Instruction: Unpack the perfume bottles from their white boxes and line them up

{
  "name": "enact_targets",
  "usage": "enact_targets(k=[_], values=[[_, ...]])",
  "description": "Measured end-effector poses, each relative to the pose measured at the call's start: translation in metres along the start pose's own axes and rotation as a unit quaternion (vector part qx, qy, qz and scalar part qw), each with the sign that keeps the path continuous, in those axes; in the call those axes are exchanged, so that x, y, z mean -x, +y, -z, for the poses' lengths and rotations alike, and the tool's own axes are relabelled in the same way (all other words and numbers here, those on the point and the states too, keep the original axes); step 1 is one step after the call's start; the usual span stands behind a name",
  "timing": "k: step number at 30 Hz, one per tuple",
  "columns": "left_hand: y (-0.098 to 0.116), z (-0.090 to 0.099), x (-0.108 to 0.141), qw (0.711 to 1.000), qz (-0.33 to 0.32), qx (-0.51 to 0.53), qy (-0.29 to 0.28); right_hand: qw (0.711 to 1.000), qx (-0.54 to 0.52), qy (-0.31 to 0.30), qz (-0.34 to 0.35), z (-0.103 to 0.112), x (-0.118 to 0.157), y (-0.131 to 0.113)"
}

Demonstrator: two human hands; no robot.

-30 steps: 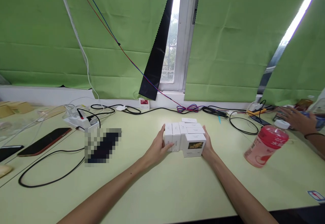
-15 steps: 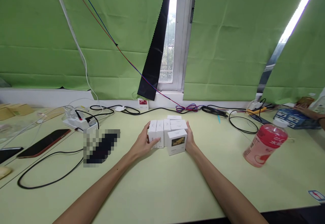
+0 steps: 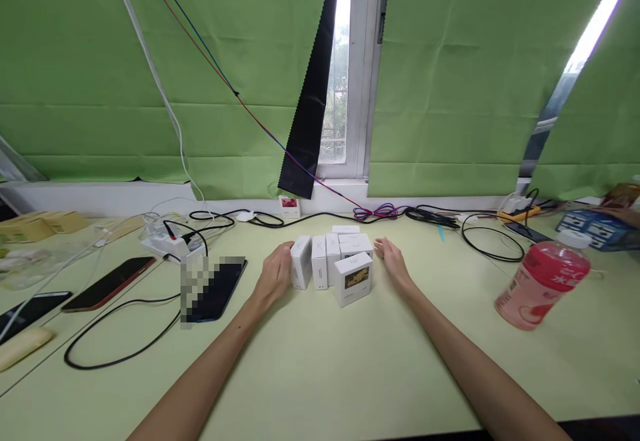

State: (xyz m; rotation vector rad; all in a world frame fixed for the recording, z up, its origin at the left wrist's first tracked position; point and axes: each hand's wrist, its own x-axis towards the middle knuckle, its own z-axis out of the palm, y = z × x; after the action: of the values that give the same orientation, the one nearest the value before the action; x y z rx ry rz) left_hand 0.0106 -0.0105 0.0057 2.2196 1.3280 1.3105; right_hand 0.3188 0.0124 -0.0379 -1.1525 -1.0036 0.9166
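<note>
Several small white boxes stand in a cluster at the middle of the table. At the cluster's left end, my left hand [image 3: 275, 273] is closed against the outer side of a white box [image 3: 301, 262], its thumb mostly hidden. That box leans slightly, with a narrow gap between it and the upright box [image 3: 319, 264] beside it. In front on the right is a box with a dark and yellow picture [image 3: 354, 280], turned at an angle. My right hand [image 3: 394, 262] is open just right of the cluster, fingers apart and touching no box.
A pink-labelled bottle [image 3: 543, 284] stands to the right. On the left lie phones [image 3: 217, 291], a power strip [image 3: 175, 244] and a looped black cable [image 3: 90, 364]. Another small box [image 3: 289, 206] stands by the wall, near coiled wires [image 3: 375, 212]. Blue packs [image 3: 593, 229] sit far right.
The leftmost box has separated from its neighbour, with my left hand at its side. My right hand has let go of the cluster and moved right. The view has shifted slightly left.
</note>
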Motion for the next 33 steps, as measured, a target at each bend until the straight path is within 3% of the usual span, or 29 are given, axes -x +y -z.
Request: enact_targets(k=[3, 6, 15, 22, 28, 33], values=[[-0.003, -0.001, -0.001, 1.000, 0.007, 0.015, 0.003, 0.994, 0.102, 0.028, 0.028, 0.027, 0.002, -0.002], [-0.002, -0.005, 0.000, 0.999, 0.020, 0.029, -0.003, 0.980, 0.186, 0.033, 0.055, 0.040, 0.006, -0.003], [0.011, -0.014, 0.005, 0.998, 0.052, 0.043, 0.008, 0.925, 0.369, -0.006, 0.086, 0.034, 0.006, 0.008], [-0.013, -0.006, -0.007, 0.990, 0.073, -0.103, 0.067, 0.866, 0.490, -0.017, 0.097, 0.038, 0.006, 0.000], [-0.040, -0.016, -0.003, 0.966, 0.103, -0.236, -0.027, 0.820, 0.564, -0.040, 0.090, 0.033, 0.008, 0.004], [-0.046, -0.024, 0.002, 0.934, 0.136, -0.309, -0.118, 0.788, 0.608, -0.078, 0.057, 0.030, 0.009, 0.013]])
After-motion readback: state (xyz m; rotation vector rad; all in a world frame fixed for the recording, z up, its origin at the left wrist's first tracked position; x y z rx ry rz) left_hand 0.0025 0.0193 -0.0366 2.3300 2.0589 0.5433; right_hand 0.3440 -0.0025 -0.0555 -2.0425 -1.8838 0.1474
